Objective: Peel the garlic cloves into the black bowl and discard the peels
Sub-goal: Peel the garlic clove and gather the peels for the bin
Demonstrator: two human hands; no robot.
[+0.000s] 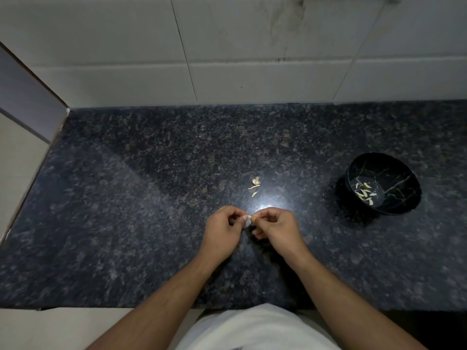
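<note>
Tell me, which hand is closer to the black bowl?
The right hand. The black bowl sits on the counter out to its right, while the left hand lies farther away, on the other side of the right hand.

Surface: a dark speckled granite countertop (126, 198), meeting a white tiled wall at its far edge.
Right side: a black bowl (401, 198) with thin gold vein lines stands on the countertop; pale peeled garlic cloves (365, 192) lie on its bottom.
Middle: a few pale garlic peels (255, 186) lie close together directly on the stone, well apart from the bowl.
Light: a bright reflection on the stone just near of the peels.
</note>
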